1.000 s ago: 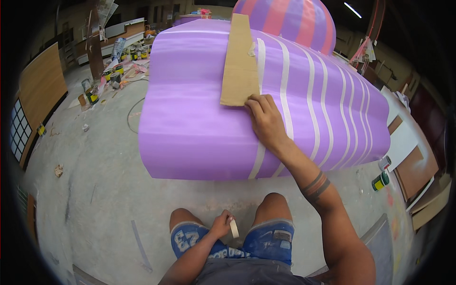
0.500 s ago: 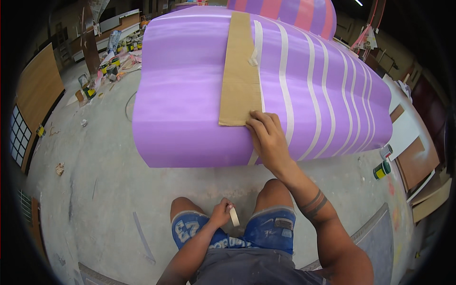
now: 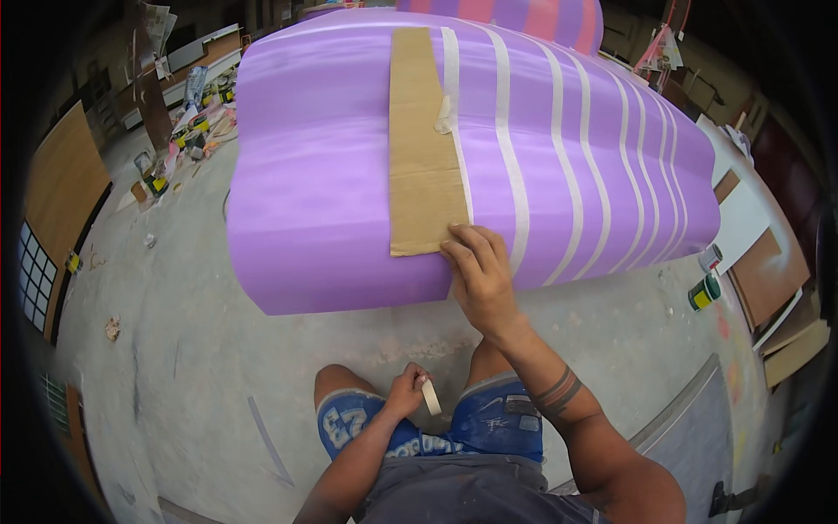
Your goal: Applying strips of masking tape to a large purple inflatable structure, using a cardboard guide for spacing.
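A large curved purple body (image 3: 305, 201) with several pale tape stripes (image 3: 566, 166) running across it fills the upper middle. Against it lies a long brown cardboard strip (image 3: 425, 175), its right side along the leftmost stripe. My right hand (image 3: 478, 275) pinches the strip's lower right corner, the fingers on top and the thumb partly hidden. A small pale scrap of tape (image 3: 443, 115) sticks to the strip's right edge. Down between my knees, my left hand (image 3: 408, 390) is closed round a roll of cream masking tape (image 3: 431, 397).
Paint cans (image 3: 157, 185) and litter stand on the concrete floor (image 3: 192, 349) at the far left. At right are a green can (image 3: 704, 293), a grey can (image 3: 710, 257) and leaning boards (image 3: 768, 279). A grey panel (image 3: 690, 437) lies near my right elbow.
My view has shifted a little, moving the purple body leftward in the picture. The cardboard's lower end and my right hand sit slightly closer to the body's lower edge. My left hand stays put.
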`<state>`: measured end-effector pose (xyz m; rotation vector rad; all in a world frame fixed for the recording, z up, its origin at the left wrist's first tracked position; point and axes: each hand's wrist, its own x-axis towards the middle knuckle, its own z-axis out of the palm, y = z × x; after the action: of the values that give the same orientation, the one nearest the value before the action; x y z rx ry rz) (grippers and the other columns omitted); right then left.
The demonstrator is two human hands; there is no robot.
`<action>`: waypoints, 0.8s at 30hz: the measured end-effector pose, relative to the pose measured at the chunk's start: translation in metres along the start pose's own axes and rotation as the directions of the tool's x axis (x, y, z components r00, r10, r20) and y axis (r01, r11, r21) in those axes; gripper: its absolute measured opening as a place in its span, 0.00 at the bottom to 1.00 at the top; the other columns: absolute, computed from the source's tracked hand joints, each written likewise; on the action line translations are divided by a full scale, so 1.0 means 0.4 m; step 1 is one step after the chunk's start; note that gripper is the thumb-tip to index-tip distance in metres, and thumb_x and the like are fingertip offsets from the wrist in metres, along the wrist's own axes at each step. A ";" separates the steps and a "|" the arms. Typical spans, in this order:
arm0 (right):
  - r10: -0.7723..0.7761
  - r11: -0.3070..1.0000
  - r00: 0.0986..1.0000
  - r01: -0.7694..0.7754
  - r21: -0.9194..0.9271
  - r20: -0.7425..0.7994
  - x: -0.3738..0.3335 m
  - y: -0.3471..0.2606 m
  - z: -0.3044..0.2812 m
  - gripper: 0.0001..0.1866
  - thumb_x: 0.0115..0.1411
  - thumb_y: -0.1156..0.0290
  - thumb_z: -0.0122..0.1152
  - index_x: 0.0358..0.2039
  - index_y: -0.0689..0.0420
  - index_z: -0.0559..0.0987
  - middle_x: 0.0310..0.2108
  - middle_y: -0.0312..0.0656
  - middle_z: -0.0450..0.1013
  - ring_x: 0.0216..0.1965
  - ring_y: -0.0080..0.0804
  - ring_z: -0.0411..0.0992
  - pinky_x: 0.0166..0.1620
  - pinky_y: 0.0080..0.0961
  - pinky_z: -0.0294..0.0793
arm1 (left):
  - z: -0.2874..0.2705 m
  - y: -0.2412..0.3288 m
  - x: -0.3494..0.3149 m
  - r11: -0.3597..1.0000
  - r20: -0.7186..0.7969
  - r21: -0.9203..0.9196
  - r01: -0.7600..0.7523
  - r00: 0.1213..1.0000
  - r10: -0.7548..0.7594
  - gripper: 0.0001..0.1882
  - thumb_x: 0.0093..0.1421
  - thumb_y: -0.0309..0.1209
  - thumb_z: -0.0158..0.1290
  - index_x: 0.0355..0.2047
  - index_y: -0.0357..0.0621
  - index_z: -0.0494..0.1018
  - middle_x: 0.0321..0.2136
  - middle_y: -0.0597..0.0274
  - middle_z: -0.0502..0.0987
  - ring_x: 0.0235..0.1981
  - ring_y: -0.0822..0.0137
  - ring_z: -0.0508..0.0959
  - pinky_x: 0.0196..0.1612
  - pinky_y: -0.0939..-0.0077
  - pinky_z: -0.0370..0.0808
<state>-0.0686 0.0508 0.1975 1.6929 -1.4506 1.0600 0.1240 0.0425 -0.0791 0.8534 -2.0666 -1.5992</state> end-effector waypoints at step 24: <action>0.090 0.991 0.995 -0.085 0.100 -0.046 -0.069 -0.076 0.036 0.16 0.53 0.80 0.75 0.43 0.60 0.82 0.52 0.46 0.75 0.52 0.49 0.74 0.51 0.40 0.78 | 0.011 -0.007 -0.002 1.000 -0.006 0.002 0.007 1.000 -0.007 0.04 0.75 0.25 0.47 0.44 0.37 0.68 0.41 0.49 0.85 0.43 0.56 0.85 0.51 0.65 0.78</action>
<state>-0.0377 0.0556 0.1672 1.6708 -1.4731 1.2313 0.1226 0.0458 -0.0827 0.8655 -2.0636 -1.5969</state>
